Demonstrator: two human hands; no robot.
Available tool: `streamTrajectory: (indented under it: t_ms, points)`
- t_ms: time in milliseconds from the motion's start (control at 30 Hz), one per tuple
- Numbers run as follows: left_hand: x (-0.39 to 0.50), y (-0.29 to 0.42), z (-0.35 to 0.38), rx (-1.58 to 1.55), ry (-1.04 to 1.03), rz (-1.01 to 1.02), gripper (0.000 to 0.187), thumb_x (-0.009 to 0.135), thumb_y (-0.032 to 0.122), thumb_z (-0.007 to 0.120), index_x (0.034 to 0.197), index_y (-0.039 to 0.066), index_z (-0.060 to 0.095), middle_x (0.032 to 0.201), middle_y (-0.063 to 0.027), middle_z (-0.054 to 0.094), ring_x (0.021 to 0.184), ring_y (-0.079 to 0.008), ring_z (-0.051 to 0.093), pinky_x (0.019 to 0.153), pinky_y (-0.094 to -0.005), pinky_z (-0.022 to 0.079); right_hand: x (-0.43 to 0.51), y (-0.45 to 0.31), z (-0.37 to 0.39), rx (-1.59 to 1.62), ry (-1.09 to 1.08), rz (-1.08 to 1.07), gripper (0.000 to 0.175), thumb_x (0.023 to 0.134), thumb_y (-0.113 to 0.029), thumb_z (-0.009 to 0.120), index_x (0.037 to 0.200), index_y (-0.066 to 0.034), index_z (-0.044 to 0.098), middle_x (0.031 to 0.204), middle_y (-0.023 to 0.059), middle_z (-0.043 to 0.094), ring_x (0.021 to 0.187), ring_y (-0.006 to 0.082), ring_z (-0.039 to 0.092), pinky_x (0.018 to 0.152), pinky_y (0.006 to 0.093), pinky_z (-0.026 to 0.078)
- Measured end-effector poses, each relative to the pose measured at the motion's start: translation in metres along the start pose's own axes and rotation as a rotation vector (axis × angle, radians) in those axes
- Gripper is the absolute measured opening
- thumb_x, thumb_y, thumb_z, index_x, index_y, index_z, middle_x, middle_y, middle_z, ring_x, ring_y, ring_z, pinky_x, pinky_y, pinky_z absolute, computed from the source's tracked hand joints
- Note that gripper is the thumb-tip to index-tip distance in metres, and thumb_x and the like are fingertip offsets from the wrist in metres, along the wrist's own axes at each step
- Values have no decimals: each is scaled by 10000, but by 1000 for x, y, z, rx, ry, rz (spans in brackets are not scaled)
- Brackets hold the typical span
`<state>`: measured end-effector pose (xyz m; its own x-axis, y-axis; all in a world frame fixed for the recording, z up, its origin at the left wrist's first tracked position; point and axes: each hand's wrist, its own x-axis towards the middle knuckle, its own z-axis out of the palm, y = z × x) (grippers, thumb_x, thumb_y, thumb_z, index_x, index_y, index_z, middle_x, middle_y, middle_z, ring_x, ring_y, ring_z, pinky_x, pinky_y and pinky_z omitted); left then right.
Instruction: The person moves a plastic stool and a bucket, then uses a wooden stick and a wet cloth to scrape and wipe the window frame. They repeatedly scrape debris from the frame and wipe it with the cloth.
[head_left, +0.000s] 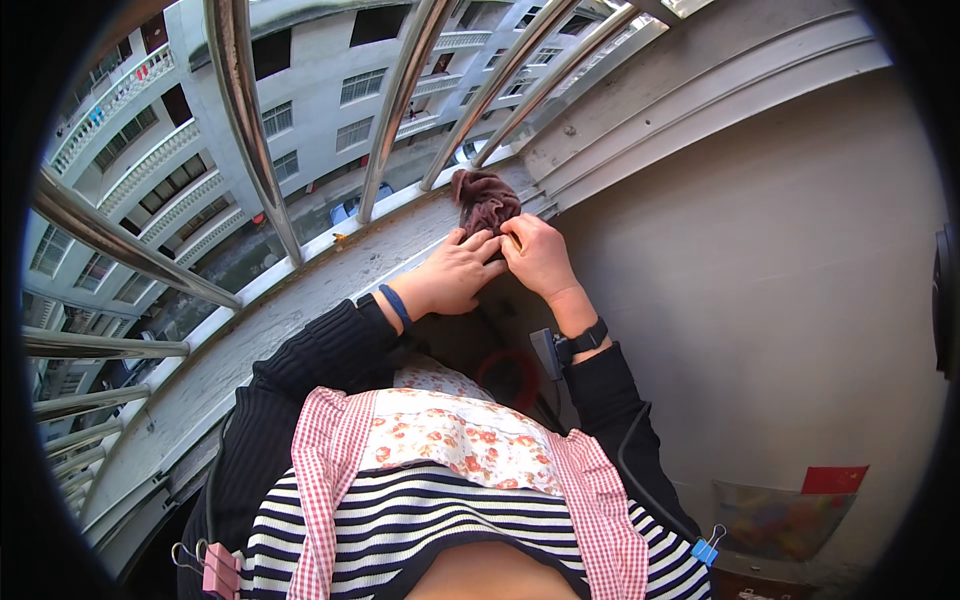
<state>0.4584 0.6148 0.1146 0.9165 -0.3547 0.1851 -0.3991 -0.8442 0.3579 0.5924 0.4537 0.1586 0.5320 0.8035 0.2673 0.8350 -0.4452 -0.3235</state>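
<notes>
A crumpled dark brown cloth (486, 196) lies bunched on the window ledge, in the corner beside the window frame. My left hand (452, 279), a blue band at its wrist, has its fingertips on the near end of the cloth, with the thumb just below. Close by on the right, my right hand (541, 253) has curled fingers pinching the same end of the cloth. The fingertips of both hands almost meet. Part of the cloth is hidden behind them.
Steel window bars (251, 142) stand along the outer edge of the pale, worn ledge (330, 281). Sliding-window frame rails (712, 105) run along the right wall (750, 285). A grey box (546, 352) is near my right wrist. Apartment buildings and parked cars are outside, below.
</notes>
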Motion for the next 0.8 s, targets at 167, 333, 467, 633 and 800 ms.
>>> streamTrajectory:
  t_ms: [167, 333, 467, 633, 800]
  points:
    - [-6, -10, 1, -24, 117, 34, 738, 714, 262, 836, 1409, 119, 632, 1583, -156, 487, 1466, -340, 427, 1133, -499, 360, -14, 11, 21, -242, 94, -169, 171, 932, -91, 670, 1080, -12, 697, 1093, 174, 711, 1057, 360, 684, 903, 439, 583]
    - [-10, 5, -2, -26, 53, 16, 812, 748, 287, 833, 1501, 135, 571, 1639, -169, 436, 1528, -354, 381, 1196, -507, 322, 6, 65, 9, -512, -26, 9, 224, 952, -135, 687, 1151, -31, 679, 1134, 132, 709, 1056, 346, 675, 916, 444, 581]
    - [-2, 9, -10, -31, 70, -8, 808, 754, 284, 828, 1506, 139, 569, 1645, -165, 433, 1532, -354, 376, 1202, -510, 317, 20, 73, -3, -402, 178, -69, 108, 953, -151, 669, 996, -52, 684, 995, 135, 711, 944, 353, 696, 829, 448, 596]
    - [-1, 9, -7, -40, 39, 8, 801, 764, 291, 821, 1510, 144, 569, 1648, -164, 431, 1535, -355, 374, 1208, -520, 306, -7, 56, -11, 64, 108, 136, 124, 951, -146, 705, 1021, -47, 732, 1066, 126, 762, 985, 354, 717, 862, 449, 585]
    - [1, 17, 5, -42, 110, 26, 778, 743, 275, 838, 1472, 141, 603, 1617, -157, 461, 1501, -345, 399, 1164, -522, 341, -7, 71, -1, -420, 223, 23, 97, 943, -157, 707, 990, -78, 742, 1007, 98, 760, 939, 349, 684, 864, 467, 553]
